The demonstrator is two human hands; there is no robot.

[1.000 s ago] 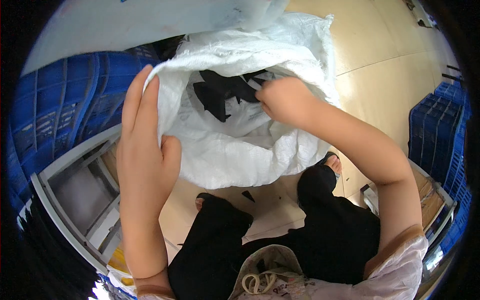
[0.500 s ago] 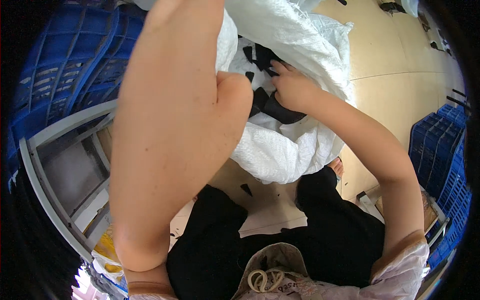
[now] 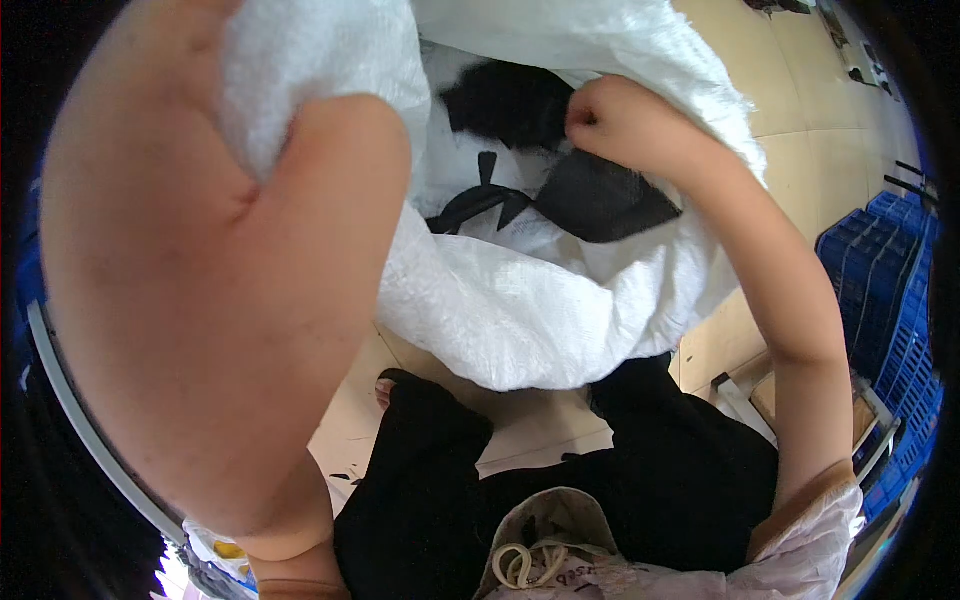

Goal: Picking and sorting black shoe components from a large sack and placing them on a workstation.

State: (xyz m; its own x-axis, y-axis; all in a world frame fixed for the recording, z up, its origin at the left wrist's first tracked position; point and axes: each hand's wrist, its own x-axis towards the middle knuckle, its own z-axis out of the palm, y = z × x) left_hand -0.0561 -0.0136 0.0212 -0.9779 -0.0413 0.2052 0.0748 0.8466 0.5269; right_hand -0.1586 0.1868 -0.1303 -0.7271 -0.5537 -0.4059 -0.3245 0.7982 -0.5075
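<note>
A white woven sack (image 3: 520, 325) gapes in front of me, its near rim folded over between my knees. Very large and close, my left hand (image 3: 225, 270) grips the sack between thumb and fingers at the left; the fingertips are hidden. Inside the mouth, my right hand (image 3: 628, 125) is closed on a dark black fabric piece (image 3: 515, 103), which is blurred by motion. Just below that hand lies a broader black fabric piece (image 3: 605, 200). Narrow black scraps (image 3: 480, 200) lie deeper in the sack, to the left.
Stacked blue plastic crates (image 3: 870, 285) stand at the right. A grey metal frame (image 3: 95, 420) curves along the left edge. Black-trousered legs (image 3: 425, 440) flank the sack's near side, and small dark scraps (image 3: 345, 476) lie on the tiled floor (image 3: 525, 425).
My left hand has come closer and further left, with sack material now showing in its grip. The sack mouth is wider. My right hand has risen slightly rightward and closed, with the black fabric shifting.
</note>
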